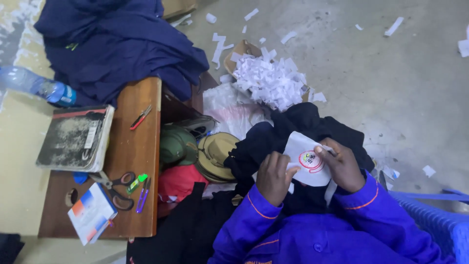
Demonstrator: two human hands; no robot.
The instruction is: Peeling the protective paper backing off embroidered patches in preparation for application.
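My left hand (273, 177) and my right hand (342, 166) both hold a white patch (307, 168) with a round red-ringed emblem (310, 160). The left fingers pinch its left edge. My right thumb presses near the emblem's right side. The patch lies over a dark navy garment (273, 139) bunched in my lap. Both my sleeves are bright blue with an orange stripe at the cuff.
A wooden bench (132, 146) on the left carries a worn book (75, 138), scissors (115, 188), small clippers (140, 117), pens and a little box (92, 212). Navy cloth (117, 44) is heaped behind it. Hats (215, 154), paper scraps (271, 78), a bottle (36, 84), a blue chair (439, 220).
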